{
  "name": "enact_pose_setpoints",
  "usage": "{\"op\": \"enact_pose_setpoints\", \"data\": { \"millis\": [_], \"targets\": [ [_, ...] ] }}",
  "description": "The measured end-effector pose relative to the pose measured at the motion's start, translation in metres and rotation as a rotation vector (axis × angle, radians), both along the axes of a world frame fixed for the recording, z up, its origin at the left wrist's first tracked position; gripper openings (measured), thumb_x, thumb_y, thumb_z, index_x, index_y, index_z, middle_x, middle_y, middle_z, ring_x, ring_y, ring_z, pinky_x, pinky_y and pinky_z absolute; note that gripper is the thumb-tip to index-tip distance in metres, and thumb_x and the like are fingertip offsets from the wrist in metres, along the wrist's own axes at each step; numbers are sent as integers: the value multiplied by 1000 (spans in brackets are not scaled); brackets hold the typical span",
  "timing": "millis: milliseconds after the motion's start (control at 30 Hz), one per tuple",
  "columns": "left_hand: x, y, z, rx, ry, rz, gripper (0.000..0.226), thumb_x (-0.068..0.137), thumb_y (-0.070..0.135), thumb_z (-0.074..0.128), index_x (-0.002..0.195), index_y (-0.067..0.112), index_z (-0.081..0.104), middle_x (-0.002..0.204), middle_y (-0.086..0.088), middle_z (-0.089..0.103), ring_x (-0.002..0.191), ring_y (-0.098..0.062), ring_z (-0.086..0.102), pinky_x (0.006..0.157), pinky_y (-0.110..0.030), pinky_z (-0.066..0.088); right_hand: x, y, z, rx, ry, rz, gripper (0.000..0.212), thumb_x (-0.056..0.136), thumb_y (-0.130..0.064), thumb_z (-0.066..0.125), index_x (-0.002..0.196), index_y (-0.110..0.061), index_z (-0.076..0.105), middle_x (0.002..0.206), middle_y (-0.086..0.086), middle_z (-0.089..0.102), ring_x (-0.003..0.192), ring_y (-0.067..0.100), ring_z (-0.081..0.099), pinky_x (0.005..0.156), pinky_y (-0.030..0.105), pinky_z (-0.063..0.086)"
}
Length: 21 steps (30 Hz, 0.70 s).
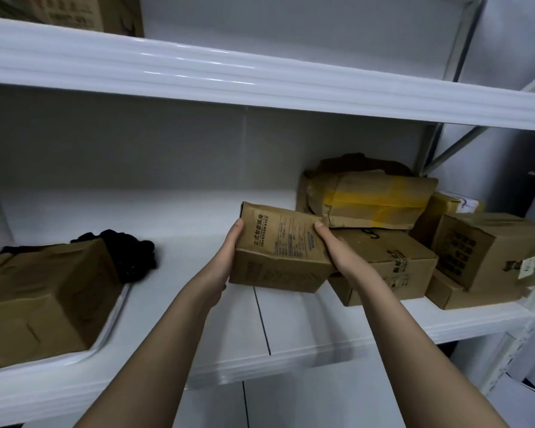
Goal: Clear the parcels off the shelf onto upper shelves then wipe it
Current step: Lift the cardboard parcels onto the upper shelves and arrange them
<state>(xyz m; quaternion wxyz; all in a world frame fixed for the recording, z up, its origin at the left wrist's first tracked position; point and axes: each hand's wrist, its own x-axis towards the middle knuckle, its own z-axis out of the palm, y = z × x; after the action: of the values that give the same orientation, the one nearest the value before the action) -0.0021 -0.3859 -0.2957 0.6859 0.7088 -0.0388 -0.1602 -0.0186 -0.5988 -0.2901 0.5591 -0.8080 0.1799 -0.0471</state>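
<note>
Hands: the left hand [229, 257] and right hand [334, 248] hold 1 small printed box [280, 250] between them, thumbs on top, each grip closed on an end.
Box: lifted just above the shelf [183, 217], front and centre, tilted a little down to the left.
Left side: 1 large box [40, 301] sits at the shelf's front edge, a black cloth [133, 254] bunched behind it (probably the wipe for later).
Right side: a heap of parcels [414, 242], a crushed one with yellow tape [374, 200] on top.
Above: the upper shelf [260, 75], a carton [74, 10] at its far left.
Doing it well: keep both grips firm, level the box, raise it clear of the upper shelf's lip, then slide it well back.
Progress: early, I judge; most parcels remain.
</note>
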Motion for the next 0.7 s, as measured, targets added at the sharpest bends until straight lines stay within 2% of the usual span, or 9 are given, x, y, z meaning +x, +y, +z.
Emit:
{"op": "enact_pose_setpoints", "data": {
  "millis": [100,167,267,333,400,500,600,633,700],
  "targets": [
    [10,13,4,64,53,-24,70,85,78,21,134,35,47,145,-6,45,137,-32,33,113,-55,18,-3,13,11,-51,10,56,80,77,-85,27,123,-26,56,105,2,67,97,20,62,74,34,48],
    [18,21,6,72,94,-48,77,83,79,24,139,30,44,143,-11,46,135,-36,36,111,-57,21,-9,21,19,-48,-2,77,71,85,-79,21,116,-27,59,100,0,66,94,17,58,74,33,44],
    [29,35,7,27,148,-37,74,84,77,30,134,26,49,132,-14,55,121,-40,49,104,-55,35,-11,24,22,11,-88,60,61,93,-69,17,114,-27,56,95,-5,62,91,13,56,80,35,42],
    [34,42,8,-37,177,-24,68,85,74,33,126,24,55,120,-14,61,106,-39,58,88,-49,47,-10,27,21,56,-147,33,57,97,-61,19,125,-25,53,108,0,62,103,19,55,95,41,40],
    [35,47,8,-88,207,-17,62,87,71,35,117,23,58,114,-15,63,99,-39,62,77,-45,51,-8,31,20,55,-192,29,53,100,-55,21,134,-26,50,124,-2,56,116,18,48,103,41,33],
    [31,50,3,-165,239,0,54,88,68,37,109,22,58,112,-13,63,97,-41,63,82,-48,50,-14,42,19,34,-222,38,57,91,-68,28,136,-39,47,132,-4,50,116,14,45,102,37,34],
    [28,53,-3,-247,239,17,47,89,64,41,107,25,58,114,-11,63,98,-42,63,87,-49,50,-12,41,5,-3,-295,61,64,66,-88,39,126,-64,42,147,-6,39,134,23,37,110,52,32],
    [26,51,-3,-273,223,29,45,89,63,42,107,26,59,114,-10,63,100,-42,62,88,-49,50,-14,39,5,-5,-316,86,64,66,-87,41,126,-65,40,148,-6,37,137,23,34,111,53,31],
    [23,51,-6,-318,195,47,41,89,61,44,109,28,59,115,-8,62,102,-41,62,88,-48,50,-25,44,8,21,-347,126,55,79,-74,45,132,-59,38,151,-7,32,138,21,33,111,48,34]
  ]
}}
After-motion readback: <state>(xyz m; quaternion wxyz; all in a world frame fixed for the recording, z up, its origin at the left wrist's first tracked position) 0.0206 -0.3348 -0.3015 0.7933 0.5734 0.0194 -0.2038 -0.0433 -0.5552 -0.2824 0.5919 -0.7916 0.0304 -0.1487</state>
